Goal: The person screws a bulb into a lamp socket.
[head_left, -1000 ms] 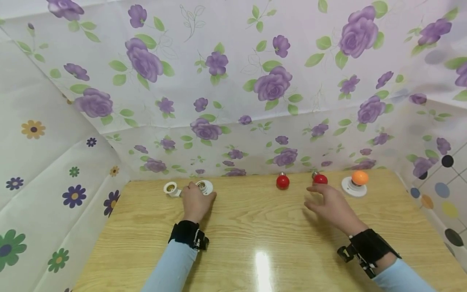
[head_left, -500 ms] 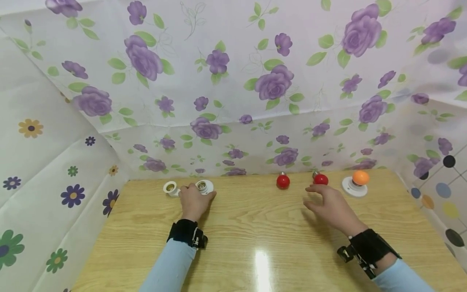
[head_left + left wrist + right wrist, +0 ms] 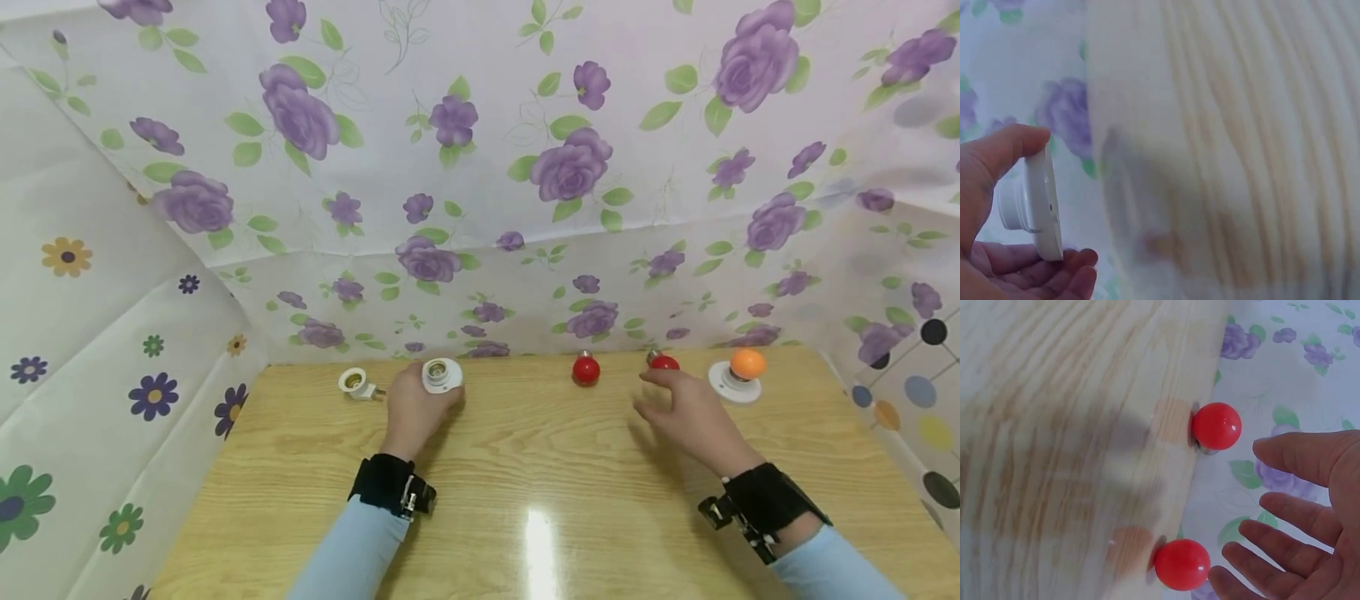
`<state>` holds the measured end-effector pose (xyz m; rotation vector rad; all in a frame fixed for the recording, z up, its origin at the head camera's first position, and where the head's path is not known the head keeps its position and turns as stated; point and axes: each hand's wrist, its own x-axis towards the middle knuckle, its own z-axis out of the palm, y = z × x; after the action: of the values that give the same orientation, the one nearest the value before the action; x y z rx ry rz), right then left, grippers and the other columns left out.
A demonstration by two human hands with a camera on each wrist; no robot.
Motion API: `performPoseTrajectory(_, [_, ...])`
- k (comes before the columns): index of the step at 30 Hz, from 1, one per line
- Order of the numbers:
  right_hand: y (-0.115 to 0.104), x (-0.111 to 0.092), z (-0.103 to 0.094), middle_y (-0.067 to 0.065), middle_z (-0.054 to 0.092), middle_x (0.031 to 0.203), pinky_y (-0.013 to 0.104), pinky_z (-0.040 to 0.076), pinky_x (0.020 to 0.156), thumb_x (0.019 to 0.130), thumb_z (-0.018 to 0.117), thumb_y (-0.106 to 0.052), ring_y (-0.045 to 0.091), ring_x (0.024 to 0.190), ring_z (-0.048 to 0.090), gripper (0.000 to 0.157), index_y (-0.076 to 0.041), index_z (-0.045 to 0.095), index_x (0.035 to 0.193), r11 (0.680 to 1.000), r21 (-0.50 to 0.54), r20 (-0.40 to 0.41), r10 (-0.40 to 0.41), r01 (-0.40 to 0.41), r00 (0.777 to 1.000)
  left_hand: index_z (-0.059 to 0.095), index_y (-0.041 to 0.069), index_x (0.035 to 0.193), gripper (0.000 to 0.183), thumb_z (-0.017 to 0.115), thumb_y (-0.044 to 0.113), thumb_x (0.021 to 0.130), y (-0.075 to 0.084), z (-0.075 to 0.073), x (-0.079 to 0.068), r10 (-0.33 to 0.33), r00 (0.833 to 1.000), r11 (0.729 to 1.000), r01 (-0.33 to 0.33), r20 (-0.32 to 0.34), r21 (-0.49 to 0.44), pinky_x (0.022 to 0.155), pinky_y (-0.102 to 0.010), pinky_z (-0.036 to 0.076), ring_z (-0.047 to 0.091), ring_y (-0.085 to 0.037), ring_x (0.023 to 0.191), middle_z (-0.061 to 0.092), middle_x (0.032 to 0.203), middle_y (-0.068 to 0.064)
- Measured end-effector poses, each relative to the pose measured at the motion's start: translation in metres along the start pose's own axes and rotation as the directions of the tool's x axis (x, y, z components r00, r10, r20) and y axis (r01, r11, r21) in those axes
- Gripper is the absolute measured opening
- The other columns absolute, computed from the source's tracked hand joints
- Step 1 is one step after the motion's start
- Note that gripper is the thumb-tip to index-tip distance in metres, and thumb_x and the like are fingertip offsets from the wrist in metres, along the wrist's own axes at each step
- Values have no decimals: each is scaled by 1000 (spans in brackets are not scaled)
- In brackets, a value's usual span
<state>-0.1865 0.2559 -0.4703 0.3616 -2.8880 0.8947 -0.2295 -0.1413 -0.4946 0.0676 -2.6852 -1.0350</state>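
Note:
A white round lamp holder (image 3: 453,382) with a brass-lined socket is held by its rim in my left hand (image 3: 415,410). In the left wrist view, thumb and fingers grip opposite edges of the lamp holder (image 3: 1040,206), which looks raised off the wood. My right hand (image 3: 696,419) hovers with loosely spread fingers just in front of a red bulb (image 3: 664,362), partly covering it in the head view. Nothing is in that hand. A second red bulb (image 3: 586,371) lies to its left. In the right wrist view both red bulbs are apart from the thumb (image 3: 1300,453).
Left of my left hand lies a white plug-in socket (image 3: 354,382) with metal prongs. An orange bulb (image 3: 747,364) stands in a white round base (image 3: 726,389) at the back right. Floral sheeting (image 3: 495,200) rises behind the wooden table (image 3: 525,467).
My left hand has picked up the round lamp holder and shifted slightly right, away from the plug-in socket. My right hand stays nearly still; the head view has shifted a little.

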Motion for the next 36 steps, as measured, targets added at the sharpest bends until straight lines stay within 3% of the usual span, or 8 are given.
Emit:
performPoseTrajectory(6, [2,3,-5,15,59,114,44,47,80,85,67,-32,30,102,55,48,-2,57,121,999,-17,-72,32,-33,997,59,8,114,62,85,30,62,32,2,-13,123,992,988,-120,20,-94,81,-33,46,56,-14,89,60,99,0])
performPoseTrajectory(14, [8,4,-8,20,52,124,33,36,50,84,67,-24,16,55,44,51,-2,53,128,997,-16,-116,72,-75,991,58,14,120,67,83,37,62,65,4,-34,214,976,972,-208,43,-108,83,-33,44,52,-12,95,56,104,4])
performPoseTrajectory(16, [11,4,-8,21,52,124,34,38,51,83,68,-24,19,56,48,53,-1,52,128,997,-18,-120,75,-78,990,58,14,118,66,83,37,62,72,5,-39,219,974,970,-212,57,-115,83,-33,44,52,-12,95,55,104,3])
performPoseTrajectory(18, [12,4,-9,22,52,124,37,44,60,83,69,-23,26,76,57,54,0,51,129,997,-23,-125,72,-75,990,58,13,119,68,83,39,62,77,6,-45,221,972,971,-211,81,-114,83,-33,44,52,-13,95,55,105,2])
performPoseTrajectory(22, [14,5,-11,24,50,125,42,46,73,82,70,-24,36,105,52,61,3,46,132,996,-27,-123,84,-88,989,54,9,125,76,82,43,63,88,7,-53,227,965,970,-212,131,-118,84,-33,44,52,-14,96,54,107,0])
performPoseTrajectory(26, [14,6,-13,27,46,128,42,44,71,79,72,-24,34,93,54,71,5,40,135,994,-32,-125,98,-103,987,47,7,132,85,81,45,64,96,8,-60,228,960,968,-205,163,-146,88,-33,42,51,-14,102,52,115,0])
performPoseTrajectory(31, [16,10,-13,29,45,129,52,43,85,76,75,-26,42,111,47,80,8,36,137,993,-28,-135,110,-115,985,47,11,131,83,81,47,64,103,9,-67,251,951,959,-220,181,-177,88,-32,41,49,-12,103,51,116,4])
performPoseTrajectory(36, [21,18,-9,32,50,120,53,45,83,75,76,-30,43,103,52,85,13,34,135,989,-43,-135,134,-140,982,50,13,127,78,80,48,64,109,11,-73,283,942,950,-250,178,-186,86,-30,42,49,-8,99,51,110,8])
